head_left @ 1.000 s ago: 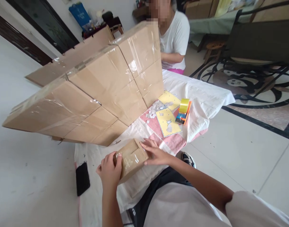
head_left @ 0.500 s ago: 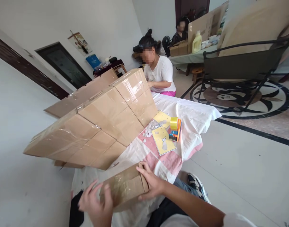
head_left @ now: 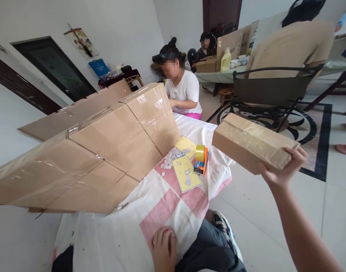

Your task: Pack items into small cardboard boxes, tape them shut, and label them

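Note:
A taped brown cardboard box (head_left: 246,141) is held up at the right, over the floor beside the cloth. My right hand (head_left: 284,164) grips its near end, thumb below and fingers over the top. At the near edge of the pink and white cloth (head_left: 127,230) lies my left hand (head_left: 164,245), its fingers bent and close together; what is under them, if anything, is hidden. A large block of taped boxes (head_left: 113,147) stands across the left of the cloth. Right of it are a yellow sheet (head_left: 186,179), white scraps (head_left: 169,158) and an orange tape dispenser (head_left: 201,160).
A person in a white shirt (head_left: 187,90) sits beyond the boxes. At the back right, another person in a tan shirt sits in a dark chair (head_left: 271,88) by a table holding a yellow bottle (head_left: 225,60). A third person is farther back.
The small box has gone from in front of me, between both hands, up and right in my right hand. My left hand has let go and rests on the cloth. The view has shifted right.

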Tool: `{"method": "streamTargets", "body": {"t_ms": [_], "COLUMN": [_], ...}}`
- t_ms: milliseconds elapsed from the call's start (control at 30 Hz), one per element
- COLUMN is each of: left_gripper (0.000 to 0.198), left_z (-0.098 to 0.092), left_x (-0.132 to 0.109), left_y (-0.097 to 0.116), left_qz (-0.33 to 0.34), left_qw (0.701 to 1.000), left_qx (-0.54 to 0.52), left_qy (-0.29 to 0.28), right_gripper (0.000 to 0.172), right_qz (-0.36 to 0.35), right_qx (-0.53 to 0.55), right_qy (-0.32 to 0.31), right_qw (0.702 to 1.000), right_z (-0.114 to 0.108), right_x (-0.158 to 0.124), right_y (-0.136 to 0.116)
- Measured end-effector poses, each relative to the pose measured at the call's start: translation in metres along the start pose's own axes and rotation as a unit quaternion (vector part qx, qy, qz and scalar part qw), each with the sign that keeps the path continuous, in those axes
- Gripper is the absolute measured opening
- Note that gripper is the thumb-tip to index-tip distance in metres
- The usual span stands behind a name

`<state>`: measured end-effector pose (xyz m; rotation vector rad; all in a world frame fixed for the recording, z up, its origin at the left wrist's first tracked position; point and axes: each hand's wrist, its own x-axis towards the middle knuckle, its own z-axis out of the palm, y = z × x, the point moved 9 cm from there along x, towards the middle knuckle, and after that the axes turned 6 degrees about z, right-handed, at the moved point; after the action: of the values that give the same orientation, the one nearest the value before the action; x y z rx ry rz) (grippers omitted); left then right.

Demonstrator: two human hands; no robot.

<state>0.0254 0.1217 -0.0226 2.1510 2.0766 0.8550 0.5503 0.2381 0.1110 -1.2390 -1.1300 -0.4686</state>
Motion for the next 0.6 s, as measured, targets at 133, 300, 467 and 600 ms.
{"method": "streamTargets", "body": {"t_ms": [133,300,467,600], "left_gripper": [0.022,0.016,0.013,0.013], "left_z": [0.004,0.004,0.012,0.009], "left_x": [-0.003,-0.005,-0.006,-0.006], "left_y": [0.008,0.008,0.008,0.01], "left_qz": [0.069,0.113,0.122,0.11], "left_qw": [0.997,0.988,0.987,0.989], "left_qx": [0.019,0.024,0.003,-0.002], "left_qy": [0.038,0.098,0.101,0.099], "right_gripper": [0.087,0.101,0.104,0.051], "right_qz": [0.091,0.118,0.178,0.221], "right_qx": [-0.08,-0.19,-0.228,-0.174], "right_qy": [-0.158,-0.425,-0.54,-0.508], "right_qw": [0.98,0.877,0.79,0.814], "right_z": [0.109,0.239,0.339,0.399], "right_x": [-0.01,-0.023,-0.008,0.002], "right_y": [0.049,0.038,0.018,-0.008]}}
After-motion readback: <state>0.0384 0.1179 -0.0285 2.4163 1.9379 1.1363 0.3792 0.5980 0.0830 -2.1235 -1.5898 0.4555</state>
